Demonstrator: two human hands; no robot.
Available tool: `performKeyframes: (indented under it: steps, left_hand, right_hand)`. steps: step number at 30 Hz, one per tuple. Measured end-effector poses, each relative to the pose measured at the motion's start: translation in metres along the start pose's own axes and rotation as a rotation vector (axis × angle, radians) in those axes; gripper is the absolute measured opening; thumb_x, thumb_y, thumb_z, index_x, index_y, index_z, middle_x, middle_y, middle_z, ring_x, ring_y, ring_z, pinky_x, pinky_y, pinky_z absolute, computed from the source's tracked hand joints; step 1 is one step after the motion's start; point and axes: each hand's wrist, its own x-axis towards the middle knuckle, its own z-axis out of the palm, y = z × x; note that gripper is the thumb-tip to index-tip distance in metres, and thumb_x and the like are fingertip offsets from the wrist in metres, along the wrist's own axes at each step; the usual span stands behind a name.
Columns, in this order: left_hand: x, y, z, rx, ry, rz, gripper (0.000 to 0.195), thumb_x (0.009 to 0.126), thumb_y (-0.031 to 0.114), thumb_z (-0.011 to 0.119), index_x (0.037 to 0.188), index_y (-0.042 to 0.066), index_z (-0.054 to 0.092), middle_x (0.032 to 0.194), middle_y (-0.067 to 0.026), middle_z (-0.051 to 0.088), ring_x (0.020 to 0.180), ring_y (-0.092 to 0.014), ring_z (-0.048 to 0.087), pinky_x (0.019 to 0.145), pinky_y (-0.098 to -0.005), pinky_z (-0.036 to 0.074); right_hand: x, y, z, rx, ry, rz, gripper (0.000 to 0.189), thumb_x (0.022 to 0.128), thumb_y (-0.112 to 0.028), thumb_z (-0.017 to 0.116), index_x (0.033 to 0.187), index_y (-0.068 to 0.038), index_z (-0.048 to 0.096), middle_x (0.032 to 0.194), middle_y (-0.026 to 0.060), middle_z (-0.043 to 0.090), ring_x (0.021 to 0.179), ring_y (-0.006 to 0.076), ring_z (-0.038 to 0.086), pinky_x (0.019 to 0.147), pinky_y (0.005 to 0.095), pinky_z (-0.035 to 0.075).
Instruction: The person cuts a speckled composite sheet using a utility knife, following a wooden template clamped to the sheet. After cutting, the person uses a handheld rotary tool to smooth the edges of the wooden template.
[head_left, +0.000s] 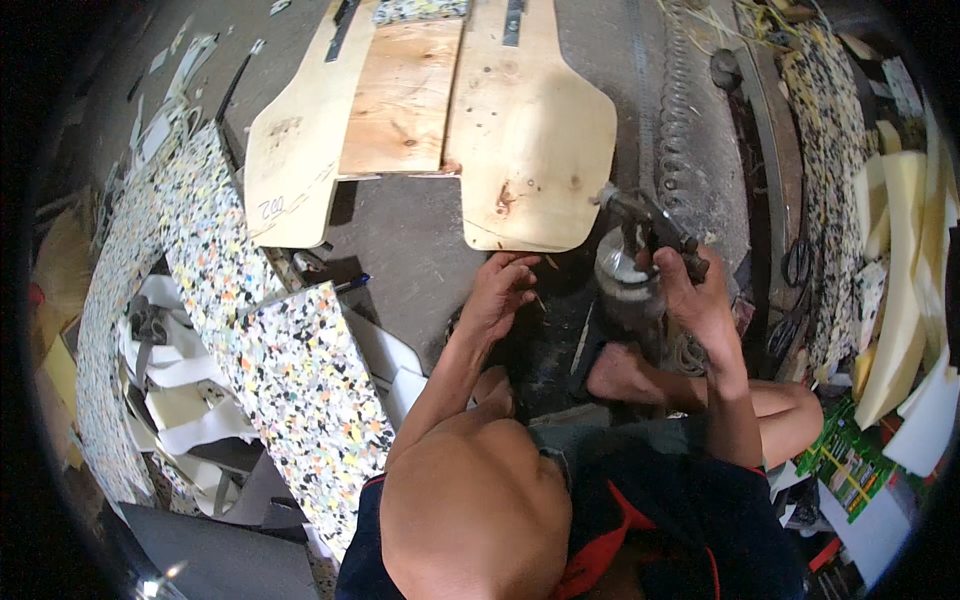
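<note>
A shaped plywood panel (536, 135) with a notch in its near edge lies before me, with a rectangular plywood piece (405, 97) on its middle. My left hand (501, 292) is at the near edge of the right lobe, palm partly up and fingers curled; whether it grips the edge cannot be told. My right hand (694, 289) is closed around the handle of a spray gun (656, 217), whose nozzle points towards the panel's right edge. A rounded, shiny cup (626, 259) is below the gun. Dark metal strips (514, 22) lie on the panel's far part.
Speckled rebonded foam sheets (315, 375) lie at the left, beside white and cream foam scraps (187, 405). A blue pen (352, 283) is on the floor near the notch. A coiled air hose (675, 97) runs along the right. Scissors (796, 259) and yellow foam strips (900, 225) lie farther right.
</note>
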Motion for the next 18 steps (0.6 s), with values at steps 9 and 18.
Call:
performKeyframes:
  steps: [9, 18]
  left_hand:
    - [0.041, -0.035, -0.044, -0.146, 0.019, -0.041, 0.032, 0.092, 0.014, 0.066, 0.122, 0.007, 0.056, 0.115, -0.0068, 0.064, 0.092, -0.016, 0.062, 0.079, -0.0373, 0.055]
    - [0.032, 0.022, -0.153, -0.202, 0.512, 0.265, 0.037, 0.097, 0.038, 0.062, 0.116, 0.007, 0.058, 0.101, -0.0075, 0.06, 0.089, -0.024, 0.061, 0.075, -0.0438, 0.056]
  right_hand:
    - [0.0, 0.011, 0.038, -0.013, -0.04, 0.004, 0.042, 0.099, -0.043, 0.064, 0.096, -0.001, 0.063, 0.07, -0.0036, 0.052, 0.068, 0.0061, 0.044, 0.058, 0.0258, 0.038]
    - [-0.005, 0.024, 0.034, 0.042, 0.055, 0.028, 0.042, 0.1, -0.04, 0.064, 0.103, 0.002, 0.065, 0.073, 0.0011, 0.058, 0.071, 0.0086, 0.047, 0.064, 0.0276, 0.042]
